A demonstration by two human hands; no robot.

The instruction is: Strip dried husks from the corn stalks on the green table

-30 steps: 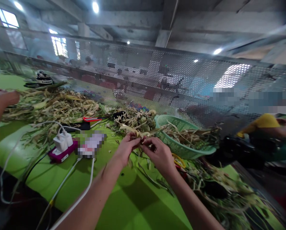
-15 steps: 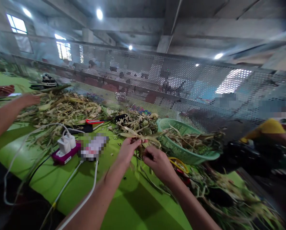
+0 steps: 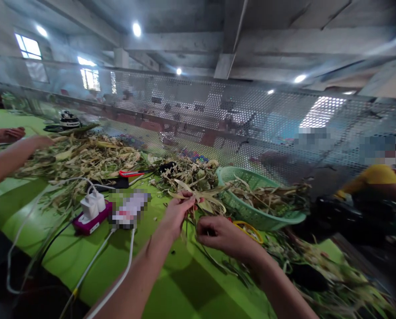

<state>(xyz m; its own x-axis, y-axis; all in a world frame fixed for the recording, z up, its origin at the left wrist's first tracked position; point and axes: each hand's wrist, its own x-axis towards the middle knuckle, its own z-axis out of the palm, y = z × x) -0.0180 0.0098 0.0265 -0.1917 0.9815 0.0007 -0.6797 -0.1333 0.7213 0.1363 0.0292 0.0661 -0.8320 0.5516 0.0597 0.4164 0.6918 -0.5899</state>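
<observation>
My left hand (image 3: 178, 212) is closed in a pinch on a bundle of pale dried leaf strips (image 3: 207, 197), whose pointed ends fan out above the fingers. Thin stems dangle below that grip. Just right of it and a little lower, my right hand (image 3: 214, 232) has its fingers curled in. Whatever it may be holding is too small or hidden to make out. Behind both hands lies a heap of dried plant pieces (image 3: 194, 175). To the right, a green plastic basket (image 3: 267, 217) contains more dried leaves.
A yellow ring (image 3: 249, 230) lies by the basket. On the left are a purple power strip (image 3: 93, 226) with white plugs, a blurred-out phone (image 3: 130, 210), cables and a red-handled tool (image 3: 131, 173). Another person's arms reach in at far left. A perforated metal screen (image 3: 184, 115) stands behind.
My right hand has drawn slightly down and away from the bundle, its wrist turning. My left hand keeps its pinch, and the leaf strips are tilted a little differently.
</observation>
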